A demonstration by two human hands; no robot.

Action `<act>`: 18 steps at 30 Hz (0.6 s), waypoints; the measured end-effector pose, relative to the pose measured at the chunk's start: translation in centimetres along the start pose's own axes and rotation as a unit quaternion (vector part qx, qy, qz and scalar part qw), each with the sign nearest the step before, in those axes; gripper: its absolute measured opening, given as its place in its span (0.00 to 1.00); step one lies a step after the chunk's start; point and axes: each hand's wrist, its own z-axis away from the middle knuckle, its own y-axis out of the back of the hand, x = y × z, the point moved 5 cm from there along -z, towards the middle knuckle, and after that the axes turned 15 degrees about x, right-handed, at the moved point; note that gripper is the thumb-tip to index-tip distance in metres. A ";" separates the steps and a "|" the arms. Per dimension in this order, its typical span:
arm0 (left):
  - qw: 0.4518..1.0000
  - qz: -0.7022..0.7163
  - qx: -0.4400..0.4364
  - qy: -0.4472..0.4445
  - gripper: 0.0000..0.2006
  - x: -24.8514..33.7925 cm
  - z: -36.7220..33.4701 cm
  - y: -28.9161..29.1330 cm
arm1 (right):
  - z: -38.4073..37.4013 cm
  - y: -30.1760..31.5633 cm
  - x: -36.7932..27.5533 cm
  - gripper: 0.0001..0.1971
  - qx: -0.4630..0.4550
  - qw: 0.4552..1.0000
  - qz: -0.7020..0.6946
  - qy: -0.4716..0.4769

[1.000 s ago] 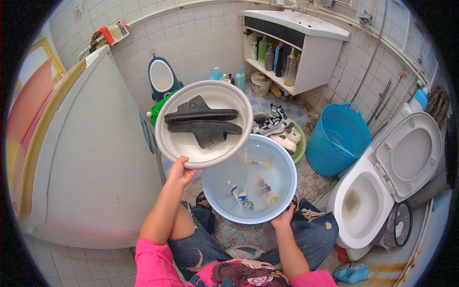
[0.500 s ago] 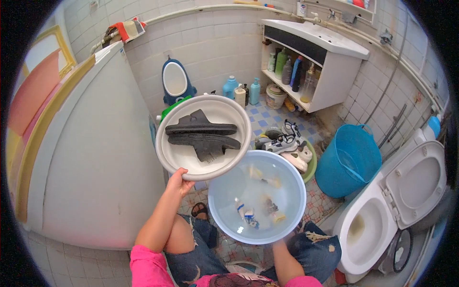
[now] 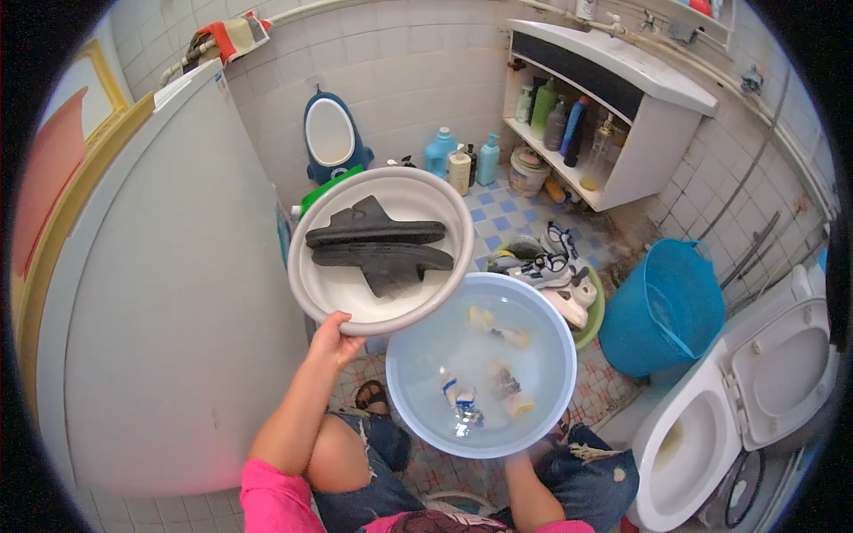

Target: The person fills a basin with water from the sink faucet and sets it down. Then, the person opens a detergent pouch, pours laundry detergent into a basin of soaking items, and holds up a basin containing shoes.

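My left hand is closed on the near rim of a white basin, with the fingers curled under the edge. Two dark slippers lie on their sides in it, soles together. To the right and nearer me is a light blue basin of cloudy water, with several small soaked things in white, yellow and blue in it; I cannot make out their kind. The white basin's right edge overlaps or hangs just above the blue one. My right hand reaches the blue basin's near edge, its fingers hidden underneath.
A green basin piled with shoes stands behind the blue basin. Right of it are a blue bucket and an open toilet. A large white appliance borders the left; bottles line the far wall beside a sink cabinet.
The whole view has shifted slightly, and the sink cabinet, bucket and toilet sit farther right in it. Both hands and both basins keep nearly the same places relative to each other.
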 end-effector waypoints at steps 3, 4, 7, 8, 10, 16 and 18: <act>1.000 0.010 0.001 -0.001 0.19 0.2 -0.6 -0.3 | -0.8 -0.8 0.5 0.21 0.001 1.000 0.010 -0.011; 1.000 0.010 0.000 0.002 0.19 0.4 -0.9 -0.3 | -1.1 -1.3 0.8 0.21 0.002 1.000 0.012 -0.017; 1.000 0.002 0.007 -0.010 0.19 0.6 -1.1 -1.2 | -2.1 -2.3 1.3 0.21 -0.001 0.999 0.022 -0.026; 1.000 0.006 0.009 -0.013 0.19 0.7 -1.5 -1.4 | -2.4 -2.7 1.7 0.21 -0.002 0.999 0.027 -0.033; 1.000 0.008 0.006 -0.019 0.18 0.7 -2.4 -1.8 | -3.2 -3.5 2.0 0.21 -0.006 0.999 0.035 -0.040; 0.998 0.018 0.040 -0.038 0.18 2.4 -4.0 -1.2 | -5.0 -6.8 3.5 0.22 -0.015 0.996 0.053 -0.064; 0.998 0.025 0.045 -0.042 0.18 2.7 -4.6 -1.4 | -5.6 -7.5 3.8 0.22 -0.016 0.996 0.060 -0.069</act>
